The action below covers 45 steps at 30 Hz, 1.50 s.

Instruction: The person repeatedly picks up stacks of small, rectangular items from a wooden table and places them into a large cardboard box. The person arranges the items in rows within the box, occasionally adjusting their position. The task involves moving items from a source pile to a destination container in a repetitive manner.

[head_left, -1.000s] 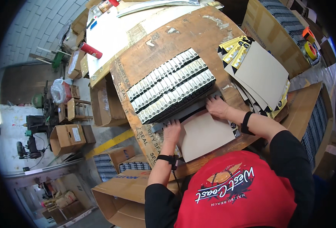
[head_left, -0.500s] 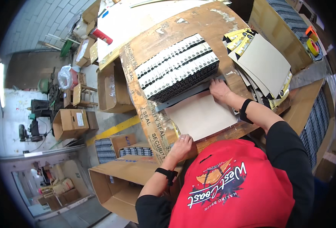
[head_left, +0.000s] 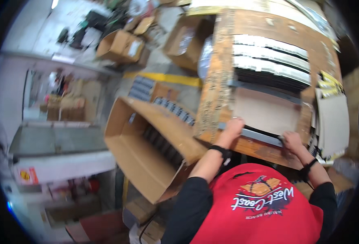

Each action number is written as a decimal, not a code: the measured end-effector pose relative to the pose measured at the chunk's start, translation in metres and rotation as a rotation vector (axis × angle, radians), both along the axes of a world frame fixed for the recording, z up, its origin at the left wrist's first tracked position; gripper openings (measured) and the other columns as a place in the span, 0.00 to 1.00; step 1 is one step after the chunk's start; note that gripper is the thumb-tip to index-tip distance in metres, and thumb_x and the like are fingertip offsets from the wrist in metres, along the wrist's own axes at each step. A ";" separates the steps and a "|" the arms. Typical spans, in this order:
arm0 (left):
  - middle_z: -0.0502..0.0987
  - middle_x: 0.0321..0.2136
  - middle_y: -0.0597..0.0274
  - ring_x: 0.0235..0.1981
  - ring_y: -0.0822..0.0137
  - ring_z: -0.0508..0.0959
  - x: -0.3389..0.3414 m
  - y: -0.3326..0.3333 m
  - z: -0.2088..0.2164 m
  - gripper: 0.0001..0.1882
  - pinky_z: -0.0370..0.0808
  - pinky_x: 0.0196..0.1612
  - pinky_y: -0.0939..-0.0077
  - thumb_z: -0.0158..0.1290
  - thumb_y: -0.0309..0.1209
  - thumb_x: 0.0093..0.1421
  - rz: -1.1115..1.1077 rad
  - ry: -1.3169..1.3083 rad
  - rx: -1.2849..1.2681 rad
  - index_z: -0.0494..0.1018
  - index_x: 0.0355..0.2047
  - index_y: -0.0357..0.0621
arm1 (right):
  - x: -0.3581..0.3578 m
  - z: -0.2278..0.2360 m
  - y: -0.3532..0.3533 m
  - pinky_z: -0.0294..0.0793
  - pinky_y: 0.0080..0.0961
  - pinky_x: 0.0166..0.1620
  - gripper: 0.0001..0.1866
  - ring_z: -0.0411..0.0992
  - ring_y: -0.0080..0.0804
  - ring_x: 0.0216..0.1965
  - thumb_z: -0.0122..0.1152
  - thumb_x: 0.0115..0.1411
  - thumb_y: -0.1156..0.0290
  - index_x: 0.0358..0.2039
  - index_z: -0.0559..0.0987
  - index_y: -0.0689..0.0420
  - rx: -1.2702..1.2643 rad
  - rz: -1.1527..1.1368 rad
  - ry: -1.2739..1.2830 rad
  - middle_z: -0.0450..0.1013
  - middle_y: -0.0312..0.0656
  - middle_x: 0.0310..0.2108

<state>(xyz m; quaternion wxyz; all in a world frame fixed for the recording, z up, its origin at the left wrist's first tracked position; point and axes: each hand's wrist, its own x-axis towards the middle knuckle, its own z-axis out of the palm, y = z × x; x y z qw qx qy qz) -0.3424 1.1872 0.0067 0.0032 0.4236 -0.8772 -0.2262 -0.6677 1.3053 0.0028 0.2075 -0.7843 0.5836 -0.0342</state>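
Observation:
A pale cardboard sheet [head_left: 265, 110] lies on the wooden worktable, between a grey strip [head_left: 269, 92] behind it and another grey strip [head_left: 261, 136] along its near side. My left hand [head_left: 233, 127] is closed at the near strip, by the sheet's near left corner. At that strip's right end my right hand [head_left: 292, 142] is also closed, with a small dark bit by its fingertips. Motion blur hides what either hand grips. Behind the far strip stand rows of stacked packs [head_left: 271, 57], white on top with black sides.
To the right lies a pile of grey-and-yellow cards [head_left: 333, 122]. A large open cardboard box [head_left: 147, 171] holding dark packs stands left of the worktable [head_left: 214, 97]. Beyond it are boxed packs [head_left: 142, 87], a yellow floor line [head_left: 182, 79] and another open box [head_left: 183, 46].
The view has swung left, shifting the table rightward. My right hand has moved from the sheet's far side to its near side; both hands are now at the near strip.

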 end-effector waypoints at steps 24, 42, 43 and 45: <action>0.76 0.28 0.49 0.30 0.57 0.76 0.504 0.035 -0.013 0.14 0.73 0.35 0.67 0.46 0.24 0.52 1.075 0.467 0.405 0.76 0.38 0.39 | 0.665 0.157 -0.162 0.76 0.36 0.35 0.08 0.76 0.44 0.32 0.52 0.48 0.73 0.25 0.79 0.59 -0.037 0.715 0.050 0.76 0.49 0.27; 0.72 0.38 0.39 0.42 0.40 0.73 0.420 0.090 -0.186 0.22 0.72 0.43 0.52 0.46 0.29 0.55 1.351 0.011 0.546 0.64 0.52 0.43 | 0.688 -0.146 -0.152 0.73 0.38 0.43 0.15 0.71 0.46 0.46 0.56 0.51 0.69 0.40 0.78 0.58 0.372 0.411 0.739 0.72 0.50 0.45; 0.72 0.38 0.38 0.42 0.40 0.72 0.419 0.088 -0.184 0.22 0.71 0.43 0.52 0.46 0.30 0.55 1.379 0.066 0.538 0.65 0.51 0.43 | 0.684 -0.145 -0.153 0.72 0.37 0.44 0.16 0.71 0.47 0.46 0.57 0.50 0.69 0.40 0.78 0.59 0.397 0.371 0.550 0.72 0.51 0.45; 0.71 0.39 0.37 0.43 0.40 0.71 0.416 0.092 -0.188 0.21 0.71 0.43 0.52 0.47 0.32 0.55 1.424 0.176 0.503 0.66 0.50 0.43 | 0.654 -0.161 -0.160 0.71 0.36 0.45 0.17 0.71 0.50 0.45 0.58 0.48 0.70 0.40 0.77 0.60 0.423 0.283 0.160 0.71 0.52 0.44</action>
